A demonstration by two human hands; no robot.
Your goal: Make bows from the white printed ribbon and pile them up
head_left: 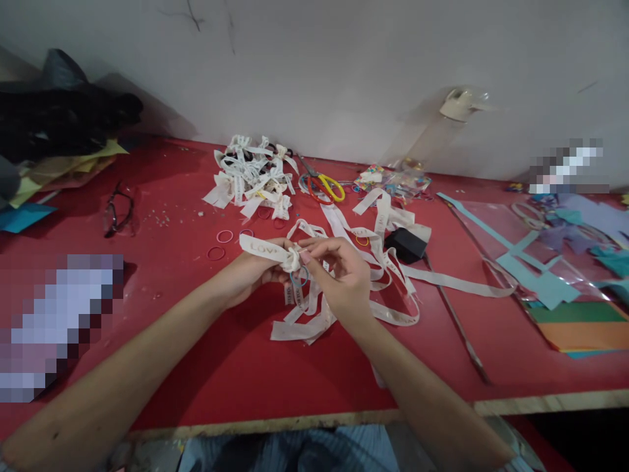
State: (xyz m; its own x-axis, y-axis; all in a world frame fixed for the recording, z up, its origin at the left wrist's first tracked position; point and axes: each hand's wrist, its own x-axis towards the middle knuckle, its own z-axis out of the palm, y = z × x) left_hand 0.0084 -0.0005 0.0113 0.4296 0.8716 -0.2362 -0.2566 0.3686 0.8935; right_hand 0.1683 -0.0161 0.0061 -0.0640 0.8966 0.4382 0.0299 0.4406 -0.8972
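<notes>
My left hand (253, 272) and my right hand (343, 267) meet above the middle of the red table. Between them is a white printed ribbon (263, 249), knotted near my fingertips, its lettered end sticking out to the left. A blue elastic band (299, 276) hangs at the knot. My left fingers are closed on the ribbon from behind, partly hidden by it. The thumb and index finger of my right hand pinch the other side of the knot. Loose lengths of printed ribbon (393, 318) lie under and beside my right hand.
Behind my hands lies a pile of tied ribbon pieces (260, 172), with scissors (324, 185) beside it. Elastic bands (216, 253) lie to the left, near glasses (118, 210). A black block (405, 245), a thin rod (457, 321) and coloured sheets (584, 324) are at right.
</notes>
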